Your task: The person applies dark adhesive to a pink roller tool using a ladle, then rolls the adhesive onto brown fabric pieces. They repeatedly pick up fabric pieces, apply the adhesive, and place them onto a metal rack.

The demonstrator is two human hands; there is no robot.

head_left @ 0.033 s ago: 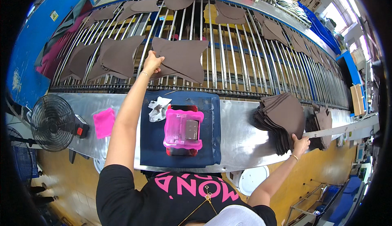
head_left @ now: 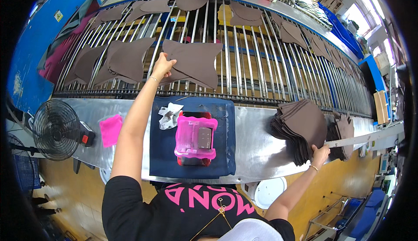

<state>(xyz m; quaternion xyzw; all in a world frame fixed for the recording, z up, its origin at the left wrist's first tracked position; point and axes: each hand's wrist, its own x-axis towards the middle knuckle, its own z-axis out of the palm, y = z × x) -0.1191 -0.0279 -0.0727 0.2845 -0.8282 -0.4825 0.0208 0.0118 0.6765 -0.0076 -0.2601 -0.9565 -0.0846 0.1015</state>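
My left hand [head_left: 163, 66] reaches far forward over the bar conveyor and is closed at the left edge of some flat dark-brown cut panels [head_left: 196, 62]. Those panels overlap and lie across the metal bars. Out to the right, my right hand [head_left: 321, 153] pinches the lower right edge of a thick fanned stack of brown panels [head_left: 305, 119] on the metal table. Its thumb rests on top, while the other fingers are partly hidden. Between my arms a pink tray [head_left: 187, 136] with a grey block [head_left: 204, 137] in it sits on a dark blue mat [head_left: 161, 162].
The conveyor [head_left: 248, 75] carries more brown panels [head_left: 126, 60] in two rows. On the table's left are a black fan [head_left: 56, 130] and a pink cloth [head_left: 111, 130]. A crumpled white paper [head_left: 170, 115] lies by the tray. A white bar [head_left: 365, 138] juts in from the right.
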